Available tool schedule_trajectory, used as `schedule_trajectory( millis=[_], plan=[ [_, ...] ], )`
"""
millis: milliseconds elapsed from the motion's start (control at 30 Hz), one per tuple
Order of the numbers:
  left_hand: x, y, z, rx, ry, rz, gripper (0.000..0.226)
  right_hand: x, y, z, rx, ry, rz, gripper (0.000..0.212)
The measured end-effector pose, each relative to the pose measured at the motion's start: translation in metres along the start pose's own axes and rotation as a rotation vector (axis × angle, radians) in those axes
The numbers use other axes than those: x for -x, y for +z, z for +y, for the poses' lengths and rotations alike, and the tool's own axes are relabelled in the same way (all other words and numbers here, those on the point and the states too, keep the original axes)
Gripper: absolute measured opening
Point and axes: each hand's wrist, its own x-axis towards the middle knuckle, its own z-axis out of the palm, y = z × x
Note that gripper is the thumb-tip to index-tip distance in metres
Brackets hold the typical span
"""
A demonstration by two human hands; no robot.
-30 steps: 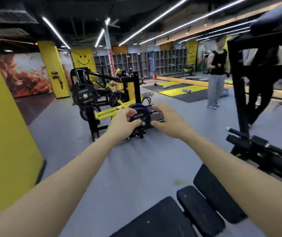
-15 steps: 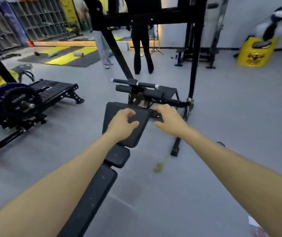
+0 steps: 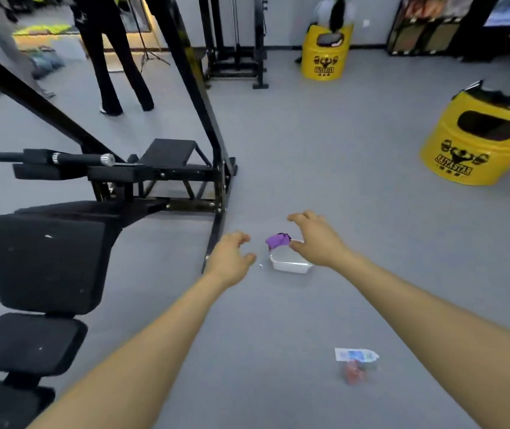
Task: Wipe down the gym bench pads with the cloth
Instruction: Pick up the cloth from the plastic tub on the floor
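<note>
A purple cloth (image 3: pixel 277 240) lies over the far rim of a white tub (image 3: pixel 290 265) on the grey floor. My right hand (image 3: pixel 315 239) hovers over the tub with fingers spread, just right of the cloth and holding nothing. My left hand (image 3: pixel 232 258) is stretched out to the left of the tub, fingers loosely curled and empty. The black bench pads (image 3: pixel 49 261) run along the left side, speckled with pale marks; a smaller pad (image 3: pixel 27 343) sits nearer me.
A black steel frame (image 3: pixel 213 168) with a foot bar stands behind the bench. Two yellow drum bins (image 3: pixel 476 140) (image 3: pixel 324 54) stand at the right and back. A small packet (image 3: pixel 355 365) lies on the floor near my right arm. A person's legs (image 3: pixel 117 63) stand at the back.
My view has swung right and down, from the gym hall to the bench and then the floor. My hands have left the bench pad and now reach over the tub and cloth.
</note>
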Motion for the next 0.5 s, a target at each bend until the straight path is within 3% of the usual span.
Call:
schedule_trajectory(
  millis=[500],
  plan=[
    [-0.328,0.084,-0.019,-0.099,-0.076,-0.261,0.037,-0.260,0.053,0.152,-0.036,0.314,-0.202,0.057]
  ],
)
